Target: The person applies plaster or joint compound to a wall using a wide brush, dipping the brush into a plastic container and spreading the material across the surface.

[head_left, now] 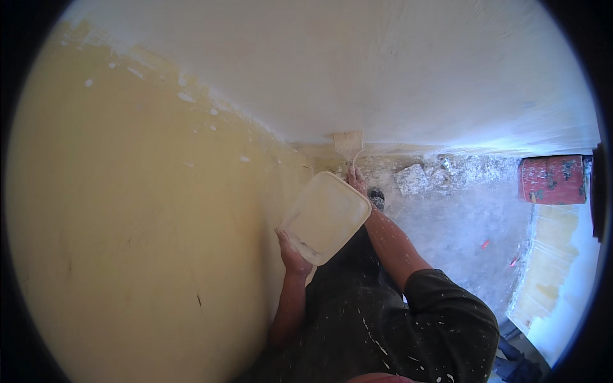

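My left hand (294, 256) is closed on the near left edge of a pale rectangular tub (329, 220) with rounded corners. The tub is tilted, and its inside is coated with something whitish. Just past its far corner, my right hand (357, 179) grips the handle of a wide, flat paintbrush (348, 144). The brush's pale bristles point away from me, close to the foot of the whitened wall (396, 70); whether they touch it I cannot tell. My right fingers are partly hidden behind the tub rim.
A bare yellow wall (140, 210) with white splashes rises close on my left. White spatter and a pale flat piece (412, 179) lie on the grey floor (440, 230). At the far right stands a worn red container (553, 179). My dark shoe (377, 198) shows beside my right forearm.
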Demonstrator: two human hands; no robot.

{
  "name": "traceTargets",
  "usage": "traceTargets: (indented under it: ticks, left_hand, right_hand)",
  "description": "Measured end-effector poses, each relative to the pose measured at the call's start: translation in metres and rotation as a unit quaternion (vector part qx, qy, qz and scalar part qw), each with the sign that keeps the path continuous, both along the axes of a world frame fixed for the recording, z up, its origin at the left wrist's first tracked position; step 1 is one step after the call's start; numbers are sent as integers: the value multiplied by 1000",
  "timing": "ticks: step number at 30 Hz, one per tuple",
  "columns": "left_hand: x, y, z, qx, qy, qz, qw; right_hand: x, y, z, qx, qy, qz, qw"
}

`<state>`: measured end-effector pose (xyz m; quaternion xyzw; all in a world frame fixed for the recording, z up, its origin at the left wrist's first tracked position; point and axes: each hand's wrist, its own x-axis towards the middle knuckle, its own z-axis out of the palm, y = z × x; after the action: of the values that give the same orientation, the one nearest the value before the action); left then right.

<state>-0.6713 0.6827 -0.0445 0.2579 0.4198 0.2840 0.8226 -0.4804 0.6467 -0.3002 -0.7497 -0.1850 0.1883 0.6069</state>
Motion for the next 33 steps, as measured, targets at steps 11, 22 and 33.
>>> traceTargets:
  ticks: [11, 22, 33]
  left_hand:
    - [-4, 2, -1, 16, 0, 13, 1000]
    - [-6, 10, 4, -3, -23, 14, 1000]
    - [4, 0, 30, 36, 4, -12, 999]
  right_hand:
    - [-7, 23, -70, -166, -61, 85, 980]
    - [-47, 27, 131, 155, 174, 49, 971]
    - [54, -31, -16, -30, 247, -47, 967]
